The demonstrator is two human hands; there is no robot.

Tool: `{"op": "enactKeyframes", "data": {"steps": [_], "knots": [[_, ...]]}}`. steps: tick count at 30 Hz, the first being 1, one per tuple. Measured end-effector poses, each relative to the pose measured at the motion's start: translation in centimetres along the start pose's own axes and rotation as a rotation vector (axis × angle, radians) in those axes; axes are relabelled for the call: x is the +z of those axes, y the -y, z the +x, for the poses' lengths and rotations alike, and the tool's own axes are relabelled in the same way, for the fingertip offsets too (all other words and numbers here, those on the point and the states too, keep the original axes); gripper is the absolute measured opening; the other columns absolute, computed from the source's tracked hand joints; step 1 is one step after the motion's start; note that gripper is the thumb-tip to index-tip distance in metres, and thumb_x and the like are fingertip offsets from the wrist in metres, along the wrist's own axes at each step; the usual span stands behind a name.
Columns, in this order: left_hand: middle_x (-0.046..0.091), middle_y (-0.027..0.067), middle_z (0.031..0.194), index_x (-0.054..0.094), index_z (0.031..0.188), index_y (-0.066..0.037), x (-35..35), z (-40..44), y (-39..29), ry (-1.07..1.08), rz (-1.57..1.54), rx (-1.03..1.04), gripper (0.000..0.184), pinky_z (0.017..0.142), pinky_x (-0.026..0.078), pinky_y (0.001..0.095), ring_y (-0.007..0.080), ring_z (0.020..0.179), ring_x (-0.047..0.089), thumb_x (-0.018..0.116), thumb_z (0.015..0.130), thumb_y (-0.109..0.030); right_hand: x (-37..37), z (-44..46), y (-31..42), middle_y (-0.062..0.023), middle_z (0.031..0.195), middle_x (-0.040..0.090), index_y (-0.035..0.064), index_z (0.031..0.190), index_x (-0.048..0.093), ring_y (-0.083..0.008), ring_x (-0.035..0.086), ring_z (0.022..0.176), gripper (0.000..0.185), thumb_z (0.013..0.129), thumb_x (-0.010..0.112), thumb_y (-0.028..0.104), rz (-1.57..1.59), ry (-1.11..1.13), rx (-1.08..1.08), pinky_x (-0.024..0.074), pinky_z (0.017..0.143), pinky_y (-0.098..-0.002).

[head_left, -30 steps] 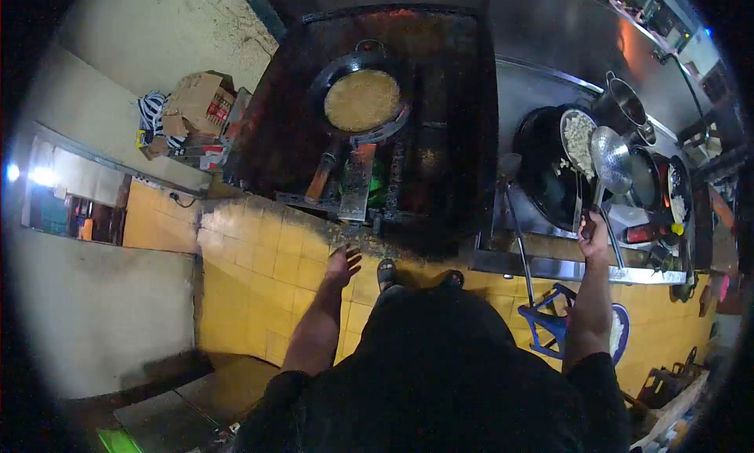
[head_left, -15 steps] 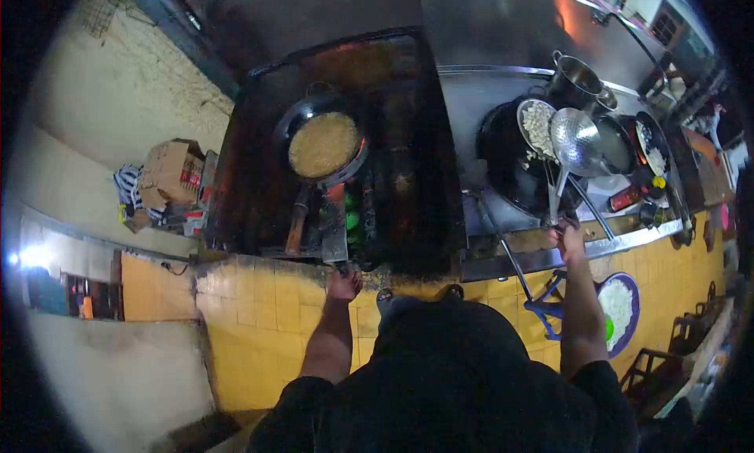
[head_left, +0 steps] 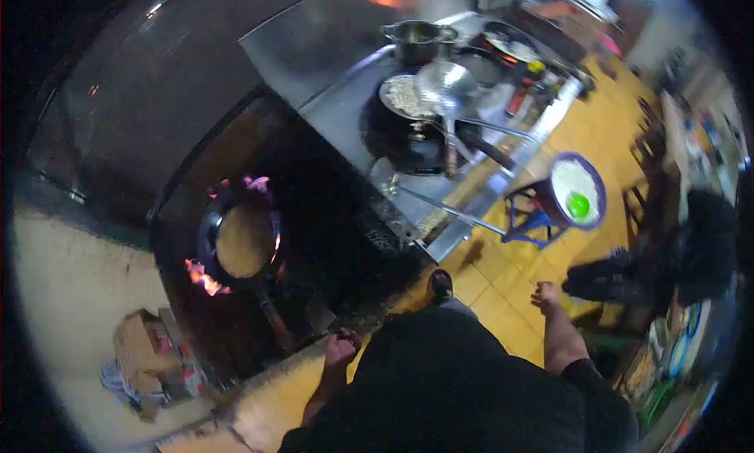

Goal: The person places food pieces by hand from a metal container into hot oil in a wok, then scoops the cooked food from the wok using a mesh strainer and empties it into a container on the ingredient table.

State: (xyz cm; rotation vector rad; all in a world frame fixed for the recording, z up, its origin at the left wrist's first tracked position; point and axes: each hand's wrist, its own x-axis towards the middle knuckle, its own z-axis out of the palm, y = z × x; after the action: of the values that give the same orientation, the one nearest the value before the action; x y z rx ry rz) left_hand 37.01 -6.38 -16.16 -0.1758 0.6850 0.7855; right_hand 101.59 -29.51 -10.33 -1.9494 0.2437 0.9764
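Observation:
My left hand [head_left: 342, 348] is at the front edge of the black stove [head_left: 338, 241], fingers curled against a small dark part I cannot make out. Beyond it a wok [head_left: 206, 237] with a wooden handle [head_left: 275, 323] sits over the burner. Golden-brown bubbling liquid [head_left: 242, 245] fills it, and flames [head_left: 206, 278] show around its rim. My right hand [head_left: 547, 297] hangs over the yellow floor with loosely bent fingers and nothing in them. A perforated metal skimmer [head_left: 446, 89] rests over a second, dark wok [head_left: 381, 139], beside a strainer of pale pieces [head_left: 406, 99].
A purple basin [head_left: 601, 194] of white food, with a green bowl [head_left: 579, 206] in it, stands on a blue stool [head_left: 538, 227]. A metal pot [head_left: 416, 38] and bottles [head_left: 518, 99] stand on the steel counter. A cardboard box [head_left: 141, 344] lies at left; dark shapes blur at right.
My right hand has let go of the skimmer handle and moved back over the floor. My view has turned right. Larger flames now show around the wok.

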Motion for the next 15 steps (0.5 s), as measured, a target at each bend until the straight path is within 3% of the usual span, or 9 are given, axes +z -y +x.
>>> {"op": "enactKeyframes", "data": {"steps": [1,3,4,6,10,11,12,14,15], "knots": [[0.059,0.0062,0.084,0.058,0.085,-0.01,1.4,0.1,-0.6,0.008,0.041,-0.058,0.022,0.085,0.048,0.0465,0.0273,0.084,0.058,0.056,0.087,-0.032,-2.9,0.2,-6.6,-0.0111,0.086,0.054,0.0098,0.104,0.053,-0.0289,0.059,0.072,0.027,0.09,0.058,0.033,-0.001,0.165,-0.02,0.0516,0.067,-0.0466],[0.062,0.0064,0.084,0.061,0.087,-0.01,4.0,-1.9,-0.2,-0.096,0.064,-0.06,0.021,0.085,0.048,0.046,0.0267,0.085,0.06,0.054,0.088,-0.03,-1.6,-8.6,-11.0,-0.0146,0.084,0.055,0.0076,0.099,0.054,-0.0313,0.063,0.077,0.02,0.09,0.06,0.024,-0.117,-0.093,0.242,0.0534,0.057,-0.0432],[0.062,0.0064,0.084,0.061,0.087,-0.01,3.2,-1.6,-0.3,-0.1,0.078,-0.095,0.021,0.085,0.048,0.046,0.0267,0.085,0.06,0.054,0.088,-0.03,-2.4,-10.7,-14.4,-0.0152,0.086,0.056,0.0069,0.098,0.054,-0.0324,0.065,0.08,0.02,0.088,0.063,0.022,-0.23,0.013,0.311,0.0545,0.058,-0.0449],[0.062,0.0062,0.08,0.061,0.086,-0.01,1.0,-0.2,-0.1,-0.097,-0.034,-0.123,0.022,0.085,0.047,0.0447,0.0266,0.082,0.06,0.049,0.089,-0.028,-3.7,-14.6,-22.5,-0.0153,0.081,0.054,0.0056,0.098,0.055,-0.0319,0.061,0.061,0.023,0.086,0.066,0.022,0.056,0.159,0.46,0.0527,0.049,-0.0435],[0.063,0.0066,0.083,0.061,0.086,-0.011,3.6,-0.6,-2.6,-0.297,0.083,-0.214,0.024,0.084,0.046,0.0409,0.0243,0.085,0.06,0.044,0.088,-0.028,-1.4,-23.9,-26.8,-0.012,0.062,0.051,0.004,0.087,0.057,-0.0272,0.055,0.047,0.016,0.089,0.062,0.019,0.034,0.191,0.621,0.0467,0.041,-0.0414],[0.063,0.0069,0.085,0.062,0.087,-0.011,4.0,-0.3,-3.6,-0.332,0.12,-0.286,0.026,0.084,0.046,0.04,0.0236,0.087,0.06,0.043,0.089,-0.028,-2.9,-25.2,-29.5,-0.0093,0.06,0.05,0.0053,0.08,0.055,-0.0237,0.052,0.044,0.015,0.089,0.06,0.016,0.254,0.278,0.34,0.045,0.04,-0.0385],[0.064,0.0071,0.09,0.062,0.093,-0.011,-0.7,1.8,-4.7,0.057,0.136,-0.381,0.028,0.084,0.045,0.0405,0.0236,0.089,0.06,0.042,0.09,-0.029,-1.6,-25.6,-29.5,-0.0081,0.06,0.05,0.0073,0.075,0.054,-0.0198,0.048,0.042,0.014,0.086,0.057,0.016,-0.057,0.042,0.376,0.0412,0.038,-0.0357],[0.064,0.0068,0.091,0.061,0.095,-0.011,-1.9,2.8,-5.7,-0.014,0.238,-0.424,0.031,0.084,0.045,0.0412,0.024,0.089,0.06,0.04,0.091,-0.033,-1.0,-29.5,-24.2,-0.0076,0.059,0.049,0.0089,0.074,0.055,-0.0143,0.047,0.044,0.013,0.086,0.056,0.013,-0.107,-0.114,0.388,0.0383,0.038,-0.0326],[0.064,0.0066,0.092,0.061,0.097,-0.011,-2.2,3.3,-5.7,-0.105,0.323,-0.433,0.033,0.084,0.045,0.0416,0.0242,0.089,0.059,0.039,0.091,-0.035,-1.6,-29.7,-23.5,-0.0083,0.068,0.056,0.0064,0.083,0.059,-0.0165,0.054,0.052,0.011,0.087,0.056,0.016,-0.163,-0.134,0.351,0.0449,0.044,-0.0339]]}}
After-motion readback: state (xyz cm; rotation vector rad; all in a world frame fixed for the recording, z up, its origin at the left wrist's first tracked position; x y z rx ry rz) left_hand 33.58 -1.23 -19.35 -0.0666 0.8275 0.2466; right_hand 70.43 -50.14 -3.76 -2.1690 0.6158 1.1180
